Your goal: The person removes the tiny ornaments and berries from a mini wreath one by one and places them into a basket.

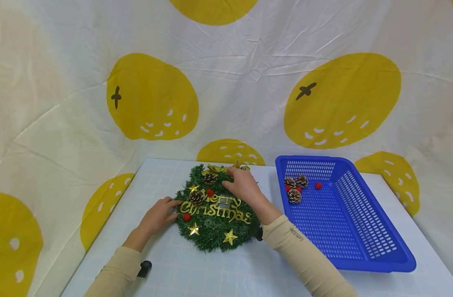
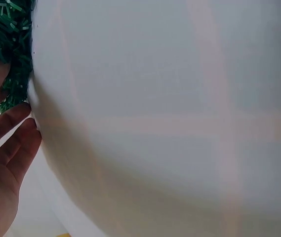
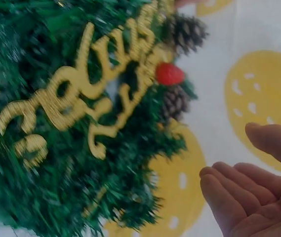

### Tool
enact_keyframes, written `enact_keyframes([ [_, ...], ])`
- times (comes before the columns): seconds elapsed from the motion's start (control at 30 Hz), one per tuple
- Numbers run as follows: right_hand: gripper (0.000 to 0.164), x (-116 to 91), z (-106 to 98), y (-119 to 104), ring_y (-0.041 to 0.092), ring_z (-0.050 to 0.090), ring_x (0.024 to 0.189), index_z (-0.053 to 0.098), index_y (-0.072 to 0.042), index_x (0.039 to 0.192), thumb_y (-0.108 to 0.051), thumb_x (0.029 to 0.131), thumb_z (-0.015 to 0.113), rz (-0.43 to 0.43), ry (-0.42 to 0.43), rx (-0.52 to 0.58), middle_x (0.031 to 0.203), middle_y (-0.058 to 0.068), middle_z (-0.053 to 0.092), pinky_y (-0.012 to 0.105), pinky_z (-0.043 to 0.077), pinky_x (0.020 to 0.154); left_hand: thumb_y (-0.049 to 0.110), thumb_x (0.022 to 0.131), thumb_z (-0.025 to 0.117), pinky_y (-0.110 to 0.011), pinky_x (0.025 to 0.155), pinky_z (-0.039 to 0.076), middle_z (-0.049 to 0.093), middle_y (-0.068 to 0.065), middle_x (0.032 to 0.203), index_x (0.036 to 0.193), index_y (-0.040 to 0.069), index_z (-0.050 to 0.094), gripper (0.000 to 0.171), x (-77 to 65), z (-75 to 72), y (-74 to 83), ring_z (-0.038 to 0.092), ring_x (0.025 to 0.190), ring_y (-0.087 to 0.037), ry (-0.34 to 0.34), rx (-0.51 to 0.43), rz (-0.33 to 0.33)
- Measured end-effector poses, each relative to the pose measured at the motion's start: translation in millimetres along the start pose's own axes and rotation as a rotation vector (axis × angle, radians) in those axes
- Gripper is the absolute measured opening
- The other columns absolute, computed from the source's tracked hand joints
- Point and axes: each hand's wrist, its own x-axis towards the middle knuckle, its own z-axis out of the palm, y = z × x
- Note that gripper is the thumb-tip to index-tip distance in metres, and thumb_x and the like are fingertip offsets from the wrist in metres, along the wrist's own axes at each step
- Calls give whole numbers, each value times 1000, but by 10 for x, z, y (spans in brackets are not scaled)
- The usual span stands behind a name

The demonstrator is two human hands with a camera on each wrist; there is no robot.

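Note:
A green tinsel wreath [image 1: 211, 235] lies on the table with gold "Merry Christmas" lettering [image 1: 216, 211] across it. It carries gold stars, pine cones [image 1: 197, 197], red pompoms [image 1: 210, 192] and a gold bow [image 1: 216, 169] at its top. My left hand [image 1: 157, 214] touches the wreath's left edge, its fingers loosely extended; the left wrist view shows the thumb against the tinsel. Over the wreath's upper right is my right hand [image 1: 244, 186], near the bow. In the right wrist view its fingers [image 3: 229, 192] and thumb are apart with nothing between them.
To the right stands a blue plastic basket [image 1: 345, 214] with several pine cones [image 1: 294, 196] and red pompoms [image 1: 318, 186] at its far left. A patterned cloth [image 1: 241, 103] hangs behind the table. A small black object [image 1: 145, 269] shows beside the left wrist.

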Motion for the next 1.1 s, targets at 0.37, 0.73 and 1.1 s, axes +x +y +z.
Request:
enact_keyframes([
  [0.37, 53, 81, 317, 74, 29, 60, 117, 51, -2, 141, -21, 95, 67, -31, -38, -9, 137, 15, 56, 43, 50, 93, 13, 88, 73, -47, 76, 49, 58, -10, 101, 124, 5, 65, 38, 15, -10, 14, 57, 88, -27, 1, -1, -16],
  [0.73, 51, 126, 580, 121, 11, 55, 55, 50, -8, 143, -25, 97, 64, -77, -94, -92, 115, 9, 68, 35, 49, 71, 14, 87, 73, -47, 75, 50, 59, -10, 103, 124, 6, 66, 38, 9, 3, 4, 57, 88, -28, -4, -3, -25],
  [1.1, 50, 162, 730, 110, 9, 54, 58, 53, -9, 141, -23, 95, 67, -116, -55, -154, 108, 7, 69, 29, 46, 62, 14, 87, 74, -47, 74, 50, 58, -11, 103, 124, 5, 65, 39, 2, 0, 8, 56, 88, -28, 2, -5, -21],
])
